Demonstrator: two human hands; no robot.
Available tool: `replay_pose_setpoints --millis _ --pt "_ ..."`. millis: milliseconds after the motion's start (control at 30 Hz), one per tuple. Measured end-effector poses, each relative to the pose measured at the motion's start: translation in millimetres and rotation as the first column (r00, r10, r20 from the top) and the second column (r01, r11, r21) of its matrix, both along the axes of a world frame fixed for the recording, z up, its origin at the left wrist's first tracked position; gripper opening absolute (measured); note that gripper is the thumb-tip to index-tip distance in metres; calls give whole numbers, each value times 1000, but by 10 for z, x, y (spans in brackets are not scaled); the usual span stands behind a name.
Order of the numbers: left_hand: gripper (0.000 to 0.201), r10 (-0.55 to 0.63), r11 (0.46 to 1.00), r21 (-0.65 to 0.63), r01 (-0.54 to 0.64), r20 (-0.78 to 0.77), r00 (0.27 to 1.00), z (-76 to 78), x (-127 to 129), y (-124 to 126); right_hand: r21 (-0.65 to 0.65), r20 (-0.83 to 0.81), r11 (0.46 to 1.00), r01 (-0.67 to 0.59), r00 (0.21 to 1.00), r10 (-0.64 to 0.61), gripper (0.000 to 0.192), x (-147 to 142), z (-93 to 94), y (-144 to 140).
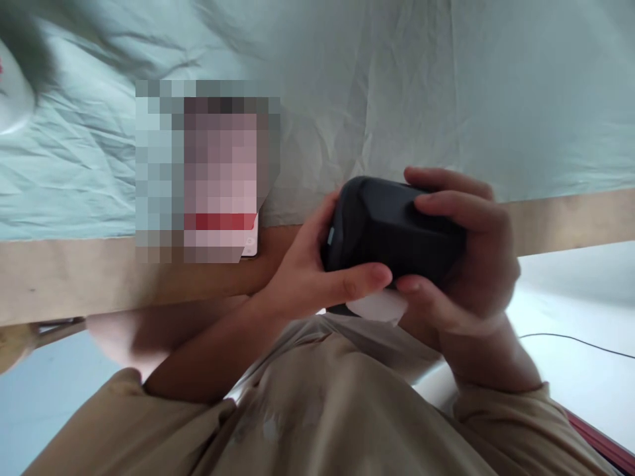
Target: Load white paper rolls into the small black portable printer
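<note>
hands, left (307,277) and right (466,264), each keep a closed grip on a shut black case (391,228), contents hidden.

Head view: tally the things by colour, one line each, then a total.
Black: 1, the black case held by left hand and right hand
White: 2, the phone and the white piece under the case
Pale green: 1, the cloth
Total: 4

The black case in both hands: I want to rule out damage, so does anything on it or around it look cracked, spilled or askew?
Nothing stands out. The black case looks whole, gripped by the left hand and right hand above the wooden table edge. The pale cloth is creased but unstained.
</note>
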State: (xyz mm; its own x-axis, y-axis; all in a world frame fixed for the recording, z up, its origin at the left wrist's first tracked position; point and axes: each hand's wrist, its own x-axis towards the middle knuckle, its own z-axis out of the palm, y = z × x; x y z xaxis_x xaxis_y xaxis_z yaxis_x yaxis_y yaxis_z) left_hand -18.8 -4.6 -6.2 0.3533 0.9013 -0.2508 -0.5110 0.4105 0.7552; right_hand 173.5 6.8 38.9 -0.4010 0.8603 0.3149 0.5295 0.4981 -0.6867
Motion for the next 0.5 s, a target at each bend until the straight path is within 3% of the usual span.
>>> replay_pose_setpoints --millis 100,300,500 --pt "66 -1 998 -58 -1 -19 1000 25 6 4 -59 -9 998 15 1000 -15 44 -54 -2 -18" --pt "70 41 996 -82 -42 -17 999 -13 18 28 -67 -23 997 -31 999 30 41 -48 -70 62" --pt "70 25 996 -89 -18 76 997 -29 25 25 -99 -53 995 -30 998 25 45 5 -82 54"
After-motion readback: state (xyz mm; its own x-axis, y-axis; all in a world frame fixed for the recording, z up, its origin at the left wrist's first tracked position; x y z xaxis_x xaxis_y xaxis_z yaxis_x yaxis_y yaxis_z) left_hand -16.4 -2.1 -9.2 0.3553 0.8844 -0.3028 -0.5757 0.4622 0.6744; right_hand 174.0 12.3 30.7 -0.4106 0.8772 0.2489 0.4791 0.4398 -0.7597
